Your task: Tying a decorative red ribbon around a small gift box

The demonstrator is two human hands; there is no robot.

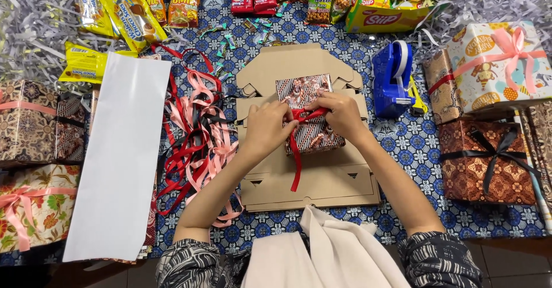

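1. Here, the left hand (265, 128) and the right hand (340, 113) meet over a small wrapped box (307, 112), which lies on a flat piece of brown cardboard (310, 178) in the middle of the view.
2. The box is covered with paper in a brown, red and white pattern.
3. Both hands pinch a red ribbon (296, 150) on top of the box; the fingers are curled and close together around what looks like a knot.
4. One end of the ribbon hangs down from the knot, over the near edge of the box and onto the cardboard.
5. The cardboard rests on a blue patterned cloth (414, 141) that covers the work surface.
6. To the left of the cardboard lies a loose heap of ribbons (198, 130) in red, pink and black.
7. Further left there is a long white sheet of paper (121, 155), and beyond it are wrapped boxes with pink bows (31, 167).
8. To the right of the cardboard stands a blue tape dispenser (394, 78), near the right hand but not touching it.
9. At the right edge there are more wrapped gifts: a brown one with a black ribbon (486, 161) and a light one with a pink bow (503, 63).
10. Along the far side lie many snack packets (132, 14) in yellow, red and green, and small candies (253, 32) are scattered near them.
11. Shredded grey paper (29, 29) fills the far corners.
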